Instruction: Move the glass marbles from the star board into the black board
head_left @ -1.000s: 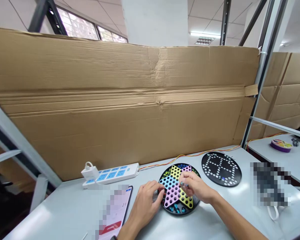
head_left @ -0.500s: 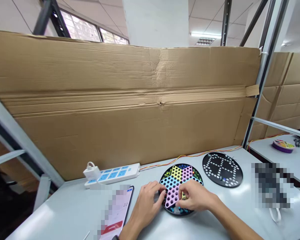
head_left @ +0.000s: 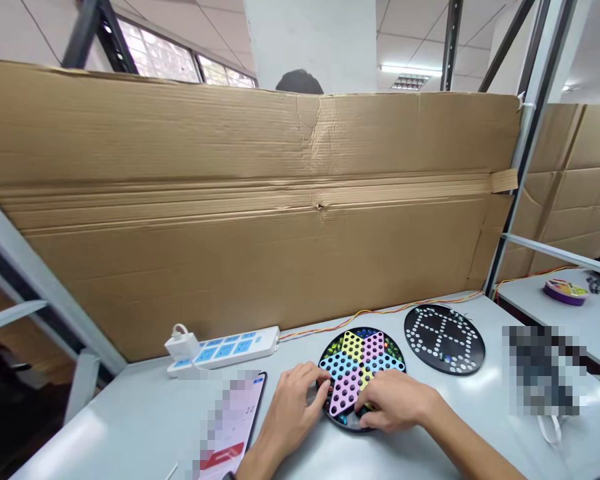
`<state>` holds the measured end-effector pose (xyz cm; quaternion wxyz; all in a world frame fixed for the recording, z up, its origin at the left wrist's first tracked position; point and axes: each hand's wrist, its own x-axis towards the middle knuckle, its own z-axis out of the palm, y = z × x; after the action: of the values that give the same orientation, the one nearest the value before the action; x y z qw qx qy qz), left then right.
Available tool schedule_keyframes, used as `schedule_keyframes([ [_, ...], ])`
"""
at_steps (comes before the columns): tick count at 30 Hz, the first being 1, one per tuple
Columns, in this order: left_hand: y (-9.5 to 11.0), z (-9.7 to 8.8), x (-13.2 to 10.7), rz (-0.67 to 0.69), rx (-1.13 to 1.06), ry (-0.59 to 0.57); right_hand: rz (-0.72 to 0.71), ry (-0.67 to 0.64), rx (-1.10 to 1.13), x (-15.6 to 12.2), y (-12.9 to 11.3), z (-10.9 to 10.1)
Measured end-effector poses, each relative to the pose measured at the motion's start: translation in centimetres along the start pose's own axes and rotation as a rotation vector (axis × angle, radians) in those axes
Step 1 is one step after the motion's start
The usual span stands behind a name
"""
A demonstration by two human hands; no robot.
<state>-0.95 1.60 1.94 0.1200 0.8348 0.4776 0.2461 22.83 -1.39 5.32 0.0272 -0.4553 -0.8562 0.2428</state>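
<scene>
A round black Chinese checkers board [head_left: 345, 393] with a star of yellow, pink and blue holes lies on the table. Marbles in several colours sit in the sections around its rim. My left hand [head_left: 296, 405] is at the board's left edge, thumb and index finger curled onto the rim; its other fingers are partly hidden. Over the near right side, my right hand [head_left: 399, 400] dips thumb and index finger, slightly apart, into the front marble section. No marble shows between those fingers, and the hand covers part of the star.
A black disc with white dots [head_left: 445, 339] lies to the right. On the left are a phone [head_left: 235, 427] and a white power strip [head_left: 230, 350] with a plugged-in charger. A cardboard wall [head_left: 260, 267] stands behind; above it shows the top of a person's head [head_left: 300, 81].
My right hand has moved down from the star to the front marble section, its thumb and index finger parting. My left hand stays at the rim. A head now shows above the cardboard.
</scene>
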Motion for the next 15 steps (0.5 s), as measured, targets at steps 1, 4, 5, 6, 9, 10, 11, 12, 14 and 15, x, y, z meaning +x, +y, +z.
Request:
schedule_keyframes([
  [1,0.0,0.0,0.0,0.005,0.002,0.000,-0.012,-0.014,-0.012,-0.1,0.0,-0.2],
  [4,0.1,-0.1,0.0,0.010,0.009,0.016,-0.010,-0.038,-0.033,-0.2,0.1,-0.4],
  [5,0.1,-0.1,0.0,0.010,0.010,0.021,0.000,-0.041,-0.032,-0.2,0.2,-0.4],
  [6,0.2,-0.1,0.1,0.009,0.011,0.024,0.012,-0.041,-0.026,-0.2,0.2,-0.3],
  [9,0.1,-0.1,0.1,0.010,0.010,0.014,0.019,-0.032,-0.012,0.1,0.4,0.2],
  [10,0.0,0.0,0.1,0.011,0.008,0.014,0.014,-0.029,-0.013,0.2,0.4,0.4],
  [11,0.0,0.0,0.1,0.011,0.007,0.016,0.008,-0.026,-0.016,0.3,0.4,0.5],
  [12,-0.1,0.1,0.1,0.011,0.006,0.019,0.005,-0.023,-0.023,0.3,0.4,0.6],
  [14,-0.3,0.2,0.1,0.014,0.005,0.022,0.010,-0.029,-0.043,0.4,0.2,0.7],
  [15,-0.3,0.2,0.1,0.015,0.004,0.021,0.018,-0.037,-0.058,0.3,0.0,0.6],
])
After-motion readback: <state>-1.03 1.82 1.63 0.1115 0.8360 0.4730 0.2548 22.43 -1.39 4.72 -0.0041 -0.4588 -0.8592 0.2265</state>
